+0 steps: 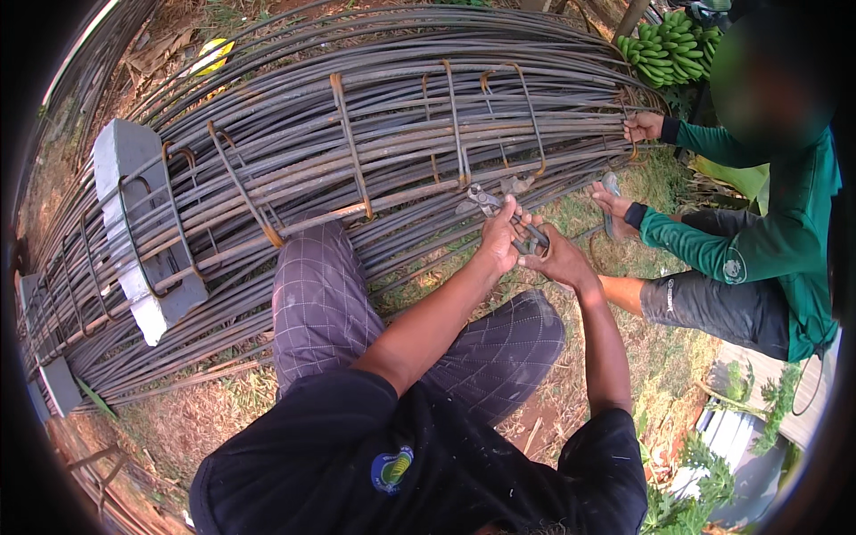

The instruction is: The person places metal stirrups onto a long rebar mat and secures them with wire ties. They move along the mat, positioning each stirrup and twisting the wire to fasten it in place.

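Both my hands are closed on a pair of metal pincers (482,198), whose head points up and left toward the rebar. My left hand (499,239) grips it just behind the head. My right hand (560,259) is wrapped around the handle ends; part of the handles is hidden by my fingers. Just beyond the pincers' head is the lower bar of a rebar cage (357,160) with rusty bent stirrups (349,134). Whether the jaws touch the bar, I cannot tell.
Long steel bars (294,53) lie stacked beneath the cage. A grey block (134,227) props its left part. At right a co-worker in a green shirt (740,250) has one hand (642,127) at the cage's end and a tool (612,185) in the other. Green bananas (669,49) lie behind.
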The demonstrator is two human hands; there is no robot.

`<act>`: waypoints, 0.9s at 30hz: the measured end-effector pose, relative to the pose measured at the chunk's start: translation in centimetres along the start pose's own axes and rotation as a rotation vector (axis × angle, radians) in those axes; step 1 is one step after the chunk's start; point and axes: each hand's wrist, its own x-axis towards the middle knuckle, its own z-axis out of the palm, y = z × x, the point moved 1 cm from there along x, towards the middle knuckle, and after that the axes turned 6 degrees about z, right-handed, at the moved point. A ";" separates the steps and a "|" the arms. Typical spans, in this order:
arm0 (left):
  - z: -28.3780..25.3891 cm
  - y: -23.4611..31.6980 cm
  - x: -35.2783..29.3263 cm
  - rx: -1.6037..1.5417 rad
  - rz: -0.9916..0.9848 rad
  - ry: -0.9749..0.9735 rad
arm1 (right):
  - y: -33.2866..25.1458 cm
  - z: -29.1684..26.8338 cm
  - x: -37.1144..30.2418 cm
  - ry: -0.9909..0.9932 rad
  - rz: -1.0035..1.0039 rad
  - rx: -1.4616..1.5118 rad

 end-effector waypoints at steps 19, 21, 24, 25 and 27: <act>8.1 20.7 4.0 2.701 0.442 -1.517 | 1.0 -3.1 0.4 0.238 -0.128 -0.272; 8.2 20.5 5.2 2.638 0.409 -1.601 | 1.5 -2.5 0.6 0.035 -0.073 -0.129; 8.4 20.9 5.9 2.485 0.663 -1.826 | 2.0 -1.3 0.9 -0.192 -0.048 0.026; 8.5 21.1 6.1 2.499 0.648 -1.836 | 2.1 -0.7 1.0 -0.255 -0.053 0.072; 8.5 21.3 6.4 2.524 0.608 -1.863 | 2.5 1.2 1.8 -0.242 -0.052 0.176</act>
